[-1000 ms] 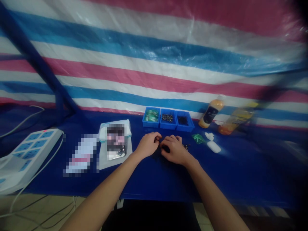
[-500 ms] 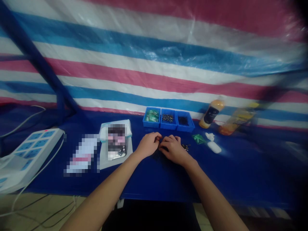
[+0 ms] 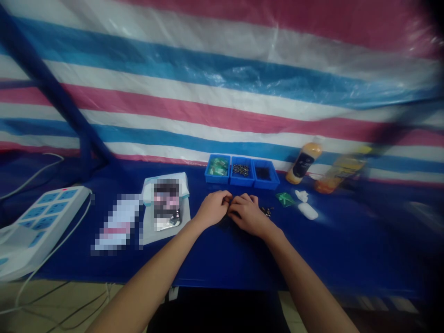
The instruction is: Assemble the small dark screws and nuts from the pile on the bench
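Observation:
My left hand [image 3: 212, 208] and my right hand [image 3: 249, 214] rest close together on the blue table cover [image 3: 222, 259], fingers curled and fingertips meeting in a pinch. Whatever they hold is too small and dark to make out. A few small dark parts [image 3: 267, 211] lie just right of my right hand. Behind the hands stand three small blue bins [image 3: 242, 171]: the left one holds green pieces, the middle one small metal parts, the right one dark parts.
A green piece [image 3: 285, 199], a white scrap [image 3: 301, 195] and a white oval case [image 3: 307, 211] lie to the right. Two orange bottles [image 3: 304, 163] [image 3: 338, 175] stand behind them. At the left are a white power strip [image 3: 38, 222] and packets on paper [image 3: 166, 208]. A striped tarp hangs behind.
My right hand has shifted slightly left, closing up against my left hand. Otherwise nothing has visibly moved.

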`<state>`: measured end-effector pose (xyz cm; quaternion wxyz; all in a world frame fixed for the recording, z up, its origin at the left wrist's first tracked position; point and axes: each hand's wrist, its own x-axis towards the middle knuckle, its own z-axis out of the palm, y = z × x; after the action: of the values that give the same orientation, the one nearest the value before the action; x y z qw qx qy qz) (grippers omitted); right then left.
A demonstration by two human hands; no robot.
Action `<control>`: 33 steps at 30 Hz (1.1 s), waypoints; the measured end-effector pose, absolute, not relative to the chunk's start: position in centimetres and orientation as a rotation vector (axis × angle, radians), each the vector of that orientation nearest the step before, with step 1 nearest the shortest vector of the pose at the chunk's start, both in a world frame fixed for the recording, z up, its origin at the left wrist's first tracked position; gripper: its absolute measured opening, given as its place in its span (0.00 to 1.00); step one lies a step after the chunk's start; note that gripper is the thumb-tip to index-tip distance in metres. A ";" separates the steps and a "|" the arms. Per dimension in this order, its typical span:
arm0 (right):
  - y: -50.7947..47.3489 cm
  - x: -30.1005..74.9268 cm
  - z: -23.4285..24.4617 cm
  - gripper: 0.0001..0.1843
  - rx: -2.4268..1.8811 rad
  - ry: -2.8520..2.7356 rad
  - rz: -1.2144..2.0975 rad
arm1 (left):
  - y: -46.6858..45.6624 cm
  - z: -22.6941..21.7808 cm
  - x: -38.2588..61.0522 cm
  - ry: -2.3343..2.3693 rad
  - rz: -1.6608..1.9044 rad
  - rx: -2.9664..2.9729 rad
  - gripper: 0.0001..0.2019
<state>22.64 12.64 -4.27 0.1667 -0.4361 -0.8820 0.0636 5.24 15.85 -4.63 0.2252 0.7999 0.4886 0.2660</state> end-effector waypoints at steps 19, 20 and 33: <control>13.4 24.6 -3.4 0.07 -1.297 -2.002 0.450 | 15.5 -3.5 5.7 1.323 0.805 2.217 0.17; 13.4 24.7 -3.3 0.08 -1.284 -1.964 0.455 | 15.4 -3.4 5.7 1.308 0.803 2.233 0.17; 13.3 24.3 -3.2 0.17 -1.361 -1.875 0.574 | 15.2 -3.0 6.0 1.193 0.928 2.244 0.09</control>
<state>24.31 13.31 -3.16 0.3685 -0.5301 -0.7302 0.2235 6.00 15.19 -2.98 0.2165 0.8098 0.4305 0.3347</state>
